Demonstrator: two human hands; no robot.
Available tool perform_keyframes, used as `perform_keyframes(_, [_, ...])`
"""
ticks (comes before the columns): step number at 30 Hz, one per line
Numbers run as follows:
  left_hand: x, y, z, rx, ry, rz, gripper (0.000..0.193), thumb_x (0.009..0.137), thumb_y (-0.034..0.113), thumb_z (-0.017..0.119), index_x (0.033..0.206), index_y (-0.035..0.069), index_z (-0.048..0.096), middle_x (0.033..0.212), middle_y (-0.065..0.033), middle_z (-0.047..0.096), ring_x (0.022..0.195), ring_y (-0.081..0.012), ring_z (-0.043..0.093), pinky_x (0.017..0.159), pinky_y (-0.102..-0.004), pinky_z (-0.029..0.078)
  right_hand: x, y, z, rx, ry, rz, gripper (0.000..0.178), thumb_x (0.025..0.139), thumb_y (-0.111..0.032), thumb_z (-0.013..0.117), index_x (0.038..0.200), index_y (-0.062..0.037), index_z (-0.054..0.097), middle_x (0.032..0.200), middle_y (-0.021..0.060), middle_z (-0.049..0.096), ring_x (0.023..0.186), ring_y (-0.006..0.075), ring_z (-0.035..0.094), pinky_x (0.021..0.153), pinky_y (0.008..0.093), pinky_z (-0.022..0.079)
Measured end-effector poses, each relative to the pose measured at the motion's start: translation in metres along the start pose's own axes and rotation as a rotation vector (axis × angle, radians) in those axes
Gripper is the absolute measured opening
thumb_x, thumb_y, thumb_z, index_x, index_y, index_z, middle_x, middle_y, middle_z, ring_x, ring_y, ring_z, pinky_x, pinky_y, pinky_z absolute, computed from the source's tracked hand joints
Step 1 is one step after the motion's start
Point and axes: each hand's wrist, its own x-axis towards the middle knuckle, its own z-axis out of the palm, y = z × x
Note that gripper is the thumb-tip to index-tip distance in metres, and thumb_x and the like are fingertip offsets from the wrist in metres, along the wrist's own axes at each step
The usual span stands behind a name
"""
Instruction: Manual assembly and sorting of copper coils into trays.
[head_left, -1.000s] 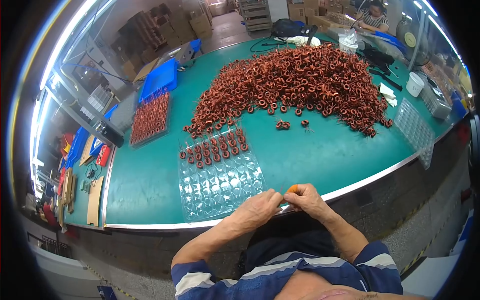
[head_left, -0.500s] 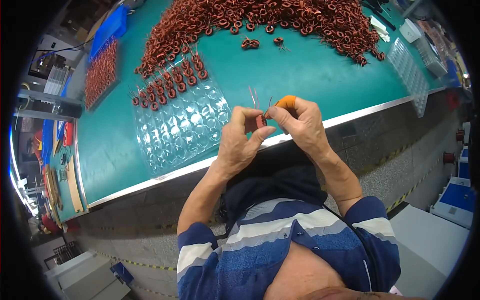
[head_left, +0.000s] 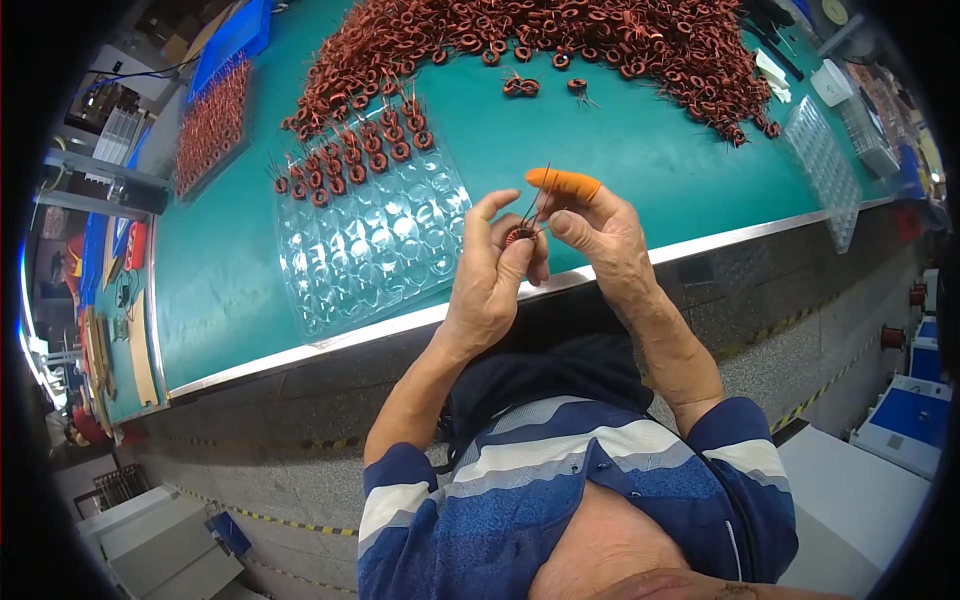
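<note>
My left hand (head_left: 488,285) pinches a copper-wire toroid coil (head_left: 519,235) between thumb and fingers, above the bench's front edge. Thin wire leads (head_left: 540,197) rise from the coil toward my right hand (head_left: 622,245). That hand wears an orange finger cot (head_left: 568,184) on its index finger. Its thumb and index finger are apart beside the leads, and I see no firm grip on them. Left of my hands lies a clear plastic blister tray (head_left: 365,250), with several coils (head_left: 377,162) standing in its far rows.
A large heap of coils (head_left: 560,30) spreads over the far side of the green bench (head_left: 220,310). Two loose groups of coils (head_left: 521,88) lie before it. Another filled tray (head_left: 213,130) stands far left, near a blue bin (head_left: 232,45). At right leans a clear tray (head_left: 825,170).
The coil has turned in my left hand, its ring face now showing. My right thumb and index finger have spread apart, and the orange-tipped finger has straightened and lifted. The view has shifted slightly.
</note>
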Motion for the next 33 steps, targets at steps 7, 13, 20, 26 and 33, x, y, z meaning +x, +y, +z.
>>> perform_keyframes(7, [-0.006, -0.004, -0.01, 0.039, 0.02, -0.1, 0.027, 0.101, 0.019, 0.047, 0.118, -0.002, 0.051, 0.078, -0.0056, 0.058, 0.067, -0.0111, 0.057, 0.06, -0.0248, 0.047, -0.004, 0.012, 0.005, -0.002, -0.089, 0.012, 0.039, 0.085, -0.018, 0.073, 0.116, 0.0003, 0.061, 0.101, 0.0061, 0.065, 0.093, 0.0129, 0.061, 0.086, 0.0268, 0.049])
perform_keyframes(13, [-0.011, -0.009, -0.006, 0.215, 0.141, -0.033, 0.02, 0.098, 0.014, 0.052, 0.111, -0.001, 0.053, 0.075, -0.0053, 0.06, 0.065, -0.0112, 0.058, 0.058, -0.0252, 0.047, -0.012, 0.013, 0.008, -0.373, 0.012, -0.079, 0.033, 0.084, -0.016, 0.074, 0.109, 0.0018, 0.062, 0.099, 0.0066, 0.067, 0.087, 0.0119, 0.062, 0.081, 0.0247, 0.05])
perform_keyframes(20, [-0.014, -0.013, -0.003, 0.469, 0.174, 0.041, 0.021, 0.098, 0.014, 0.052, 0.114, 0.0, 0.051, 0.069, -0.0082, 0.057, 0.06, -0.0136, 0.056, 0.056, -0.0274, 0.046, -0.013, 0.017, 0.015, -0.227, 0.052, -0.012, 0.025, 0.084, -0.017, 0.074, 0.098, 0.0019, 0.065, 0.087, 0.003, 0.066, 0.075, 0.0083, 0.06, 0.071, 0.0227, 0.049])
perform_keyframes(26, [-0.022, -0.02, -0.004, 0.097, 0.092, 0.009, 0.031, 0.101, 0.018, 0.048, 0.124, 0.0, 0.04, 0.082, -0.0051, 0.053, 0.066, -0.0105, 0.05, 0.059, -0.0234, 0.044, -0.011, 0.024, 0.01, -0.052, 0.089, 0.136, 0.028, 0.086, -0.025, 0.073, 0.096, 0.0003, 0.066, 0.074, 0.0005, 0.063, 0.065, 0.0065, 0.054, 0.062, 0.0199, 0.046])
perform_keyframes(33, [-0.024, -0.017, -0.01, 0.06, 0.082, -0.066, 0.03, 0.101, 0.018, 0.048, 0.123, 0.001, 0.039, 0.082, -0.0064, 0.052, 0.067, -0.0114, 0.051, 0.059, -0.0237, 0.044, -0.013, 0.033, 0.008, 0.151, 0.007, 0.124, 0.034, 0.094, -0.033, 0.062, 0.1, 0.0004, 0.067, 0.076, 0.0002, 0.06, 0.065, 0.006, 0.051, 0.062, 0.0181, 0.042])
